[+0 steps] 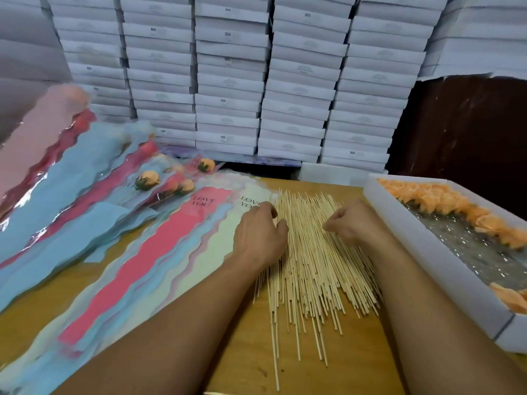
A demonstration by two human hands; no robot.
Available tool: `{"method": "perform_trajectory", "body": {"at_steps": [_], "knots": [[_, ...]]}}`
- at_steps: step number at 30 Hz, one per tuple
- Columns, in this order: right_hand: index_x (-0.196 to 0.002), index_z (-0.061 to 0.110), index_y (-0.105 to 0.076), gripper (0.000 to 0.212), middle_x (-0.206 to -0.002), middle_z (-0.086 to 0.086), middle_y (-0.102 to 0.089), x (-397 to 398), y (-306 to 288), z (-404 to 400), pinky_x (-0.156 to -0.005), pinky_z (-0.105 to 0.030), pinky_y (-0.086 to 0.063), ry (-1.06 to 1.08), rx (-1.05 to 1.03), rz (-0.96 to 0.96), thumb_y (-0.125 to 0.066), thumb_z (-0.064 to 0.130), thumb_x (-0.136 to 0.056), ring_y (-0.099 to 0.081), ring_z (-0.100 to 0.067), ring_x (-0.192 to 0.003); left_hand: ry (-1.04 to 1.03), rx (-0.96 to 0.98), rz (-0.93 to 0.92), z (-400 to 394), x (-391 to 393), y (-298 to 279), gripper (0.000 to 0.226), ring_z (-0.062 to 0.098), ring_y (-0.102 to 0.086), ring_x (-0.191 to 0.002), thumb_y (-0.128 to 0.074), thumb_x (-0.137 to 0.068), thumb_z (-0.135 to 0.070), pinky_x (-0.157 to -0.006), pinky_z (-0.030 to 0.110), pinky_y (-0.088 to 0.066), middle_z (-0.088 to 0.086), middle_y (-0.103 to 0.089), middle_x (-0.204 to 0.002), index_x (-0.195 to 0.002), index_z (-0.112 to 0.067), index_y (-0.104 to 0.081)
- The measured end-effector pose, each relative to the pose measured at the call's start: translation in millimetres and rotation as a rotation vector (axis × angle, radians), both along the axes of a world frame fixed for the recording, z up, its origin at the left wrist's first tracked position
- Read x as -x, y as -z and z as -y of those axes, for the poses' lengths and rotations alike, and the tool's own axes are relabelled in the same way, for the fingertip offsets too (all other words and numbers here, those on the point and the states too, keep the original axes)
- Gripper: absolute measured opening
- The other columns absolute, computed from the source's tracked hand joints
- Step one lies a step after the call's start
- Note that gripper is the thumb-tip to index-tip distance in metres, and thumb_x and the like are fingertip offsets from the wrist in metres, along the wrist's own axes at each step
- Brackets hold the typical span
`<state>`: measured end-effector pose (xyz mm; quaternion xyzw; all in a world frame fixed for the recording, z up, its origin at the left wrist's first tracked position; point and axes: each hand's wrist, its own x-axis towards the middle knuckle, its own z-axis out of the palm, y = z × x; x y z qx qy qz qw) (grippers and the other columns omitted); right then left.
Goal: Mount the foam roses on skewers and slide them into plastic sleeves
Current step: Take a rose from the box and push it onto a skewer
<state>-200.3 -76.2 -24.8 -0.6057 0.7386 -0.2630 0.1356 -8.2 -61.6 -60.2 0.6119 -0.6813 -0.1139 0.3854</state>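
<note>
A wide pile of bamboo skewers (310, 269) lies spread on the wooden table (251, 354). My left hand (261, 233) rests on the pile's left edge, fingers loosely curled, beside a cream "LOVE YOU" plastic sleeve (228, 223). My right hand (353, 220) sits on the pile's upper right with curled fingers, its fingertips pinching at a skewer. Orange foam roses (427, 199) lie in a white box (422, 246) on the right. A pink sleeve (171, 252) lies left of the cream one. Sleeved roses (149, 178) are stacked farther left.
Blue, pink and red sleeves (71, 189) fan out over the table's left side. Stacks of flat white boxes (228, 81) form a wall behind the table. A dark brown panel (470, 124) stands at the back right.
</note>
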Motion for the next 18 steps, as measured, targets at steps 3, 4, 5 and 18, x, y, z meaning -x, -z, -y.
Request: {"method": "perform_trajectory", "body": {"at_steps": [3, 4, 5, 18], "knots": [[-0.085, 0.009, -0.078, 0.014, -0.091, -0.006, -0.075, 1.0, -2.6, -0.2, -0.083, -0.04, -0.059, -0.003, -0.027, 0.008, -0.079, 0.023, -0.084, -0.069, -0.023, -0.083, -0.001, 0.001, 0.009, 0.6, 0.4, -0.4, 0.027, 0.025, -0.061, -0.098, -0.055, -0.096, -0.034, -0.084, 0.042, -0.053, 0.005, -0.065, -0.109, -0.114, -0.014, -0.059], [-0.087, 0.009, -0.078, 0.014, -0.093, -0.006, -0.075, 1.7, -4.0, -1.0, -0.085, -0.04, -0.059, -0.002, -0.023, 0.016, -0.079, 0.023, -0.085, -0.069, -0.023, -0.085, -0.004, -0.001, 0.008, 1.0, 0.5, -0.1, 0.027, 0.025, -0.061, -0.097, -0.055, -0.096, -0.034, -0.083, 0.042, -0.053, 0.005, -0.065, -0.108, -0.114, -0.014, -0.059], [-0.09, 0.008, -0.079, 0.016, -0.094, -0.007, -0.075, 2.0, -4.9, -1.4, -0.086, -0.042, -0.059, -0.001, -0.018, 0.027, -0.078, 0.023, -0.085, -0.07, -0.024, -0.087, -0.007, -0.002, 0.008, 1.5, 0.8, 0.3, 0.027, 0.025, -0.061, -0.096, -0.055, -0.096, -0.034, -0.083, 0.041, -0.053, 0.004, -0.066, -0.108, -0.114, -0.015, -0.06], [-0.101, 0.008, -0.077, 0.021, -0.095, -0.011, -0.076, 25.3, -44.3, -12.5, -0.078, -0.037, -0.059, -0.036, 0.012, -0.008, -0.065, 0.021, -0.091, -0.069, -0.022, -0.079, 0.019, 0.083, 0.039, 0.8, 3.4, 2.9, 0.026, 0.023, -0.06, -0.097, -0.058, -0.097, -0.033, -0.083, 0.042, -0.053, 0.003, -0.065, -0.109, -0.113, -0.014, -0.061]]}}
